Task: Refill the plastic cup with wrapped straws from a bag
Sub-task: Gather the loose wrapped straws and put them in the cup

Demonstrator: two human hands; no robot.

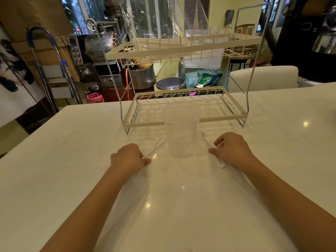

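Note:
A clear plastic cup (pixel 181 131) stands upright on the white table (pixel 72 160), just in front of the dish rack. It looks empty. A thin, nearly transparent bag (pixel 181 179) lies flat on the table between my forearms, reaching up to the cup's base. My left hand (pixel 129 157) is closed, pinching the bag's left edge beside pale folds or wrapped straws (pixel 154 150). My right hand (pixel 231 150) is closed on the bag's right edge, where a white strip (pixel 221 161) shows below my fingers. I cannot tell if the strip is a wrapped straw.
A cream two-tier wire dish rack (pixel 185 122) stands directly behind the cup, its lower shelf bare. Beyond the table's far edge are a round stool (pixel 171 83), a metal pot (pixel 141 77) and machines. A white chair back (pixel 263 77) sits at the right.

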